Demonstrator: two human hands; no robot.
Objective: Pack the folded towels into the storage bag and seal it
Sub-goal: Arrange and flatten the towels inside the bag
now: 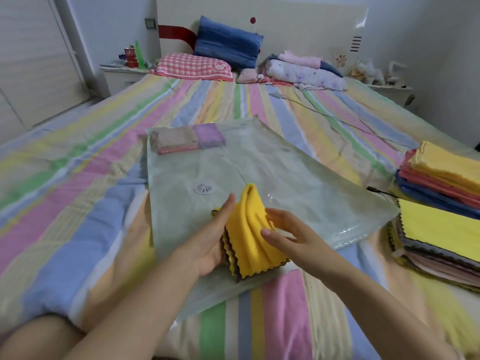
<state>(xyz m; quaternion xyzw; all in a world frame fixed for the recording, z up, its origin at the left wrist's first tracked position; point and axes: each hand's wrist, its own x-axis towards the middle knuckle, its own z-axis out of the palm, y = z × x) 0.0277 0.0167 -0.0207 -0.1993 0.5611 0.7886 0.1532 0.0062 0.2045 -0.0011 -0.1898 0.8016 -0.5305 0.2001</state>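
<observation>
Left hand (214,245) grips a folded towel bundle (249,229), yellow on the outside with darker ones tucked inside, thumb up along its left edge. Right hand (288,235) is pretty much open, fingers loose and just touching the yellow cloth on the right. The bundle is held over the near end of the clear storage bag (298,172), which lies flat on the striped bed (78,183). A few packed towels (187,139) sit in its far left corner. Two more towel stacks (441,229) wait on the right, just beside the bag.

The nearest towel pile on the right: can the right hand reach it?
Probably yes: the pile lies uncovered just right of the right hand, nothing between them, and that hand only touches the yellow bundle.
</observation>
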